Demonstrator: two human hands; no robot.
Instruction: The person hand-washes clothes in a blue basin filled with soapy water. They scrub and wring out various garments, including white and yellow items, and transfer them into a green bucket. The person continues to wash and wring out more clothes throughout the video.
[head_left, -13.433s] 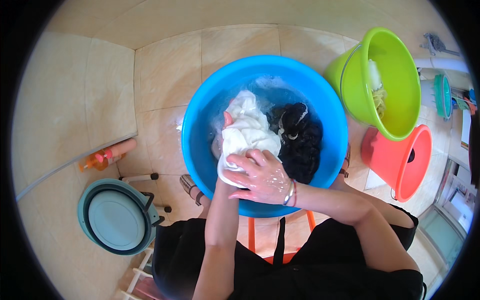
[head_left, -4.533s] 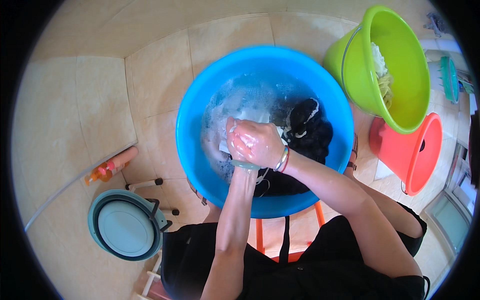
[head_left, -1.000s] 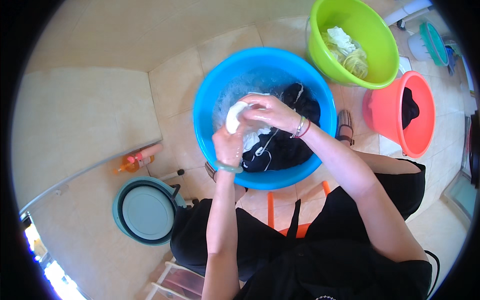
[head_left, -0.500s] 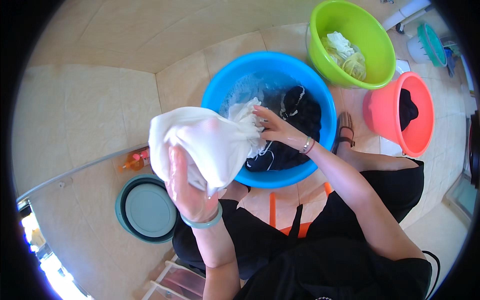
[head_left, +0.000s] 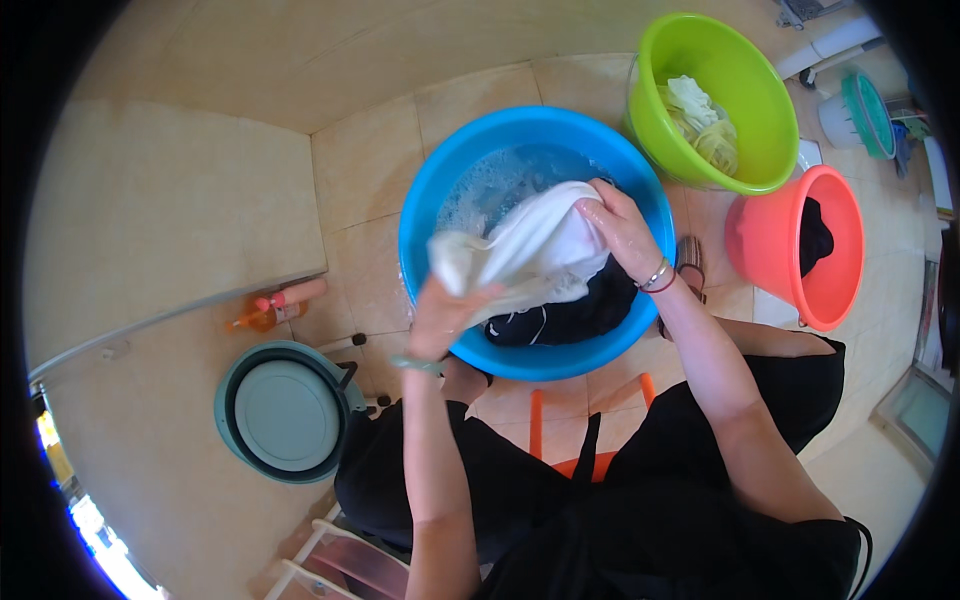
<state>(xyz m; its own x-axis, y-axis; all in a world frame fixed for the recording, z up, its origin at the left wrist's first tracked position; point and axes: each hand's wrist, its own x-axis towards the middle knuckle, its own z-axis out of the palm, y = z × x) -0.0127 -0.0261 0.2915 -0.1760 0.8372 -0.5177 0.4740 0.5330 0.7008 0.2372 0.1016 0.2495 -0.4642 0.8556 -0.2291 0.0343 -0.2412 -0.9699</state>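
A wet white garment (head_left: 540, 235) is stretched between my two hands above a big blue basin (head_left: 415, 200). My right hand (head_left: 622, 235) grips its upper right end, fingers closed round the cloth. At the lower left end, my left hand (head_left: 440, 315) holds the cloth; its fingers are partly smeared by motion. Under the garment, dark clothes (head_left: 575, 310) with a white drawstring lie in the basin. Sudsy water (head_left: 490, 185) shows at the basin's far left.
A lime-green bucket (head_left: 650, 110) with pale clothes stands far right, beside a coral bucket (head_left: 765, 245) with dark cloth. To my left sit a grey-green folding basin (head_left: 285, 415) and an orange bottle (head_left: 262, 315). An orange stool (head_left: 537, 425) is beneath me.
The white garment has moved right and down over the basin, going from a bulging bundle to a stretched length. My left hand has come lower, and my right hand has shifted right, now gripping the cloth.
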